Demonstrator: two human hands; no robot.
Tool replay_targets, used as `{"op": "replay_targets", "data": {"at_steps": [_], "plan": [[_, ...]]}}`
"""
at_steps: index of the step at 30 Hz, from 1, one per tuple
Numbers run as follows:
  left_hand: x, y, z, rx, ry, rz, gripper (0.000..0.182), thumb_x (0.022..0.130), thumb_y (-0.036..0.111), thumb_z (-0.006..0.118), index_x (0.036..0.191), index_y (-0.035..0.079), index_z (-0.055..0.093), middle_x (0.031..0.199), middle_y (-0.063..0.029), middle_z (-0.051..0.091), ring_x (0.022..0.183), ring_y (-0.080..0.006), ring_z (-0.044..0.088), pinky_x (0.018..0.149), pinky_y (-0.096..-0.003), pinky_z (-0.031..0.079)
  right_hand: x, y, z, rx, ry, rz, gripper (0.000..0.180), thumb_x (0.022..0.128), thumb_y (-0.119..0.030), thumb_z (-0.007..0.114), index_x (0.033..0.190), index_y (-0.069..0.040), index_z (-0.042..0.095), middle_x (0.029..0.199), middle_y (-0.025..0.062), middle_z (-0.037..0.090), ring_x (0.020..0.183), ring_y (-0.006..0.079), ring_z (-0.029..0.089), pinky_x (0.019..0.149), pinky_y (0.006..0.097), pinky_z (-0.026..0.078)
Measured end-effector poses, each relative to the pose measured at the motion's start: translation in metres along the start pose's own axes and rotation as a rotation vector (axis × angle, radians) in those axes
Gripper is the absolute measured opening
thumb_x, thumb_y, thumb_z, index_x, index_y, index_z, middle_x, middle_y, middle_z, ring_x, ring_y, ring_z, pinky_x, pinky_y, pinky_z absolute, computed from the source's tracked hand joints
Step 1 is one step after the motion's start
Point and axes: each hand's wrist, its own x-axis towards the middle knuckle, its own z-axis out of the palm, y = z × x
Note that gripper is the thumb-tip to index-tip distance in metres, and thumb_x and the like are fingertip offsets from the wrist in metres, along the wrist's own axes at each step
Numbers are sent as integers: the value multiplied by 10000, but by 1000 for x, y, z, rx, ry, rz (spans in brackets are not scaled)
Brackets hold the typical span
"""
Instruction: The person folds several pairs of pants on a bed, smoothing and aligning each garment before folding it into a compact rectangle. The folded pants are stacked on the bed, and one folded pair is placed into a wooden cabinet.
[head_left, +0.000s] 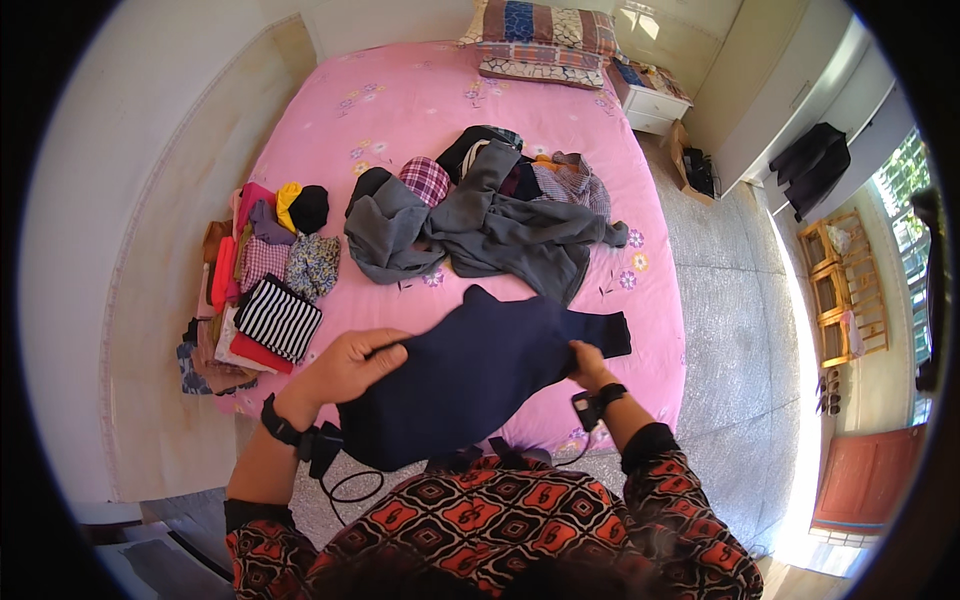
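Note:
A dark navy garment (465, 375) is stretched between my two hands over the near edge of the bed. My left hand (360, 364) pinches its left side between thumb and fingers. My right hand (589, 365) grips the right side, beside a sleeve-like part that lies out to the right. Beyond the garment, a grey garment (510, 225) lies crumpled on other loose clothes, with a plaid shirt (574, 180) at the right and a purple plaid cloth (425, 180) at the left. A folded black-and-white striped garment (277, 319) tops a stack at the bed's left edge.
More folded clothes (262, 255) line the left edge of the pink bedspread (420, 97). Patterned pillows (544, 37) are piled at the far end, near a white nightstand (651, 105). A cardboard box (690, 169) stands on the floor. Cables hang from both my wrist devices.

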Motion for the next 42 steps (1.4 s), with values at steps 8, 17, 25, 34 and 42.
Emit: {"op": "replay_targets", "data": {"at_steps": [8, 17, 25, 34, 42], "plan": [[9, -133, -20, 443, 195, -108, 293, 945, 258, 583, 1030, -15, 645, 912, -209, 665, 838, -315, 650, 774, -362, 505, -135, -153, 2, 253, 67, -742, 136, 965, -207, 583, 972, -71, 590, 838, 56, 658, 750, 155, 677, 562, 328, 584], [79, -97, 100, 172, -119, 351, 489, 862, 278, 712, 1251, 14, 577, 1171, -167, 586, 1097, -295, 571, 956, -373, 452, -212, -127, 125, -192, 73, -1016, 315, 979, -195, 610, 716, -145, 444, 703, -101, 402, 639, 10, 329, 553, 204, 280], [94, -54, 124, 42, -108, 365, 279, 927, 258, 627, 873, -9, 567, 761, -191, 596, 691, -347, 582, 640, -408, 452, -222, -106, 147, -153, -246, -695, 289, 987, -272, 602, 759, -127, 500, 683, -82, 475, 598, 7, 382, 526, 185, 319], [88, -109, 104, -547, 8, 179, 247, 1035, 238, 494, 1068, 14, 592, 919, 47, 617, 824, -29, 532, 723, -220, 452, -221, -138, 88, -102, -61, -737, 248, 987, -180, 576, 750, -138, 513, 653, -69, 485, 553, 17, 439, 494, 191, 360], [63, -154, -21, -1062, 565, 189, 229, 1007, 297, 543, 994, 84, 624, 959, -16, 692, 879, -119, 658, 780, -274, 530, -223, -230, -73, -232, 563, -1311, 416, 899, -173, 630, 1197, 104, 544, 998, 213, 601, 914, 351, 609, 794, 414, 518]]}}
